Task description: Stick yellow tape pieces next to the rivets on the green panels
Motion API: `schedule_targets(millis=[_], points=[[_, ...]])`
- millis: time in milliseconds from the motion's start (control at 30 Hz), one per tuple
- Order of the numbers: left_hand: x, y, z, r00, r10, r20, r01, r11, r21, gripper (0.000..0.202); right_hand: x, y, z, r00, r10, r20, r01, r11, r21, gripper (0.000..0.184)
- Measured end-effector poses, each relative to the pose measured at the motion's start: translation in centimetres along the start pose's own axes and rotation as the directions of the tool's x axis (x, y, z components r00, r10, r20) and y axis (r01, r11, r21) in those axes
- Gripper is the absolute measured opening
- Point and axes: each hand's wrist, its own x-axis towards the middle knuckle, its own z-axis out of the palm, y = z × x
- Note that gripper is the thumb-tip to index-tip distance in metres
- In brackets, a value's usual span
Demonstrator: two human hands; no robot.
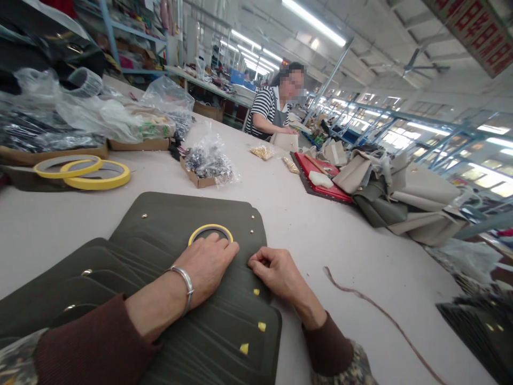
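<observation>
A stack of dark olive leather panels [168,224] with small metal studs lies fanned out on the table in front of me. My left hand [206,264], a silver bangle on its wrist, rests palm-down on the panels with its fingers curled over a yellow tape roll [210,231]. My right hand [274,270] lies beside it, fingers pinched together at a panel's edge; what they hold is too small to see. Small yellow tape squares [261,326] mark the panel edges below my hands.
Two more yellow tape rolls [86,172] lie at the left. Plastic bags of hardware [208,160] and cardboard boxes stand behind. A person in a striped shirt [266,109] works at the far end. Beige and olive bags [401,198] pile up at the right, near a red tray [320,174].
</observation>
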Motion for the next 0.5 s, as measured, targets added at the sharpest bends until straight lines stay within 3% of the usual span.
schedule_targets(millis=[133,233,333,500], points=[[0.0,-0.1,0.0,1.000,-0.005,-0.015,0.005,1.000,-0.028,0.021,0.1,0.1,0.1,1.000,-0.003,-0.024,0.002,1.000,-0.023,0.013],[0.0,-0.2,-0.1,1.000,-0.003,-0.013,0.002,0.999,-0.039,0.022,0.0,0.4,-0.4,0.995,0.085,-0.048,-0.081,0.993,0.089,0.021],[0.0,-0.3,0.0,1.000,0.000,-0.011,-0.001,0.999,-0.042,0.022,-0.4,0.9,-0.9,0.993,0.120,0.003,-0.119,0.974,0.191,0.010],[0.0,-0.4,0.0,1.000,0.000,-0.011,-0.001,0.998,-0.057,0.020,-0.8,0.7,-0.5,1.000,0.009,-0.004,-0.009,1.000,0.009,0.012]])
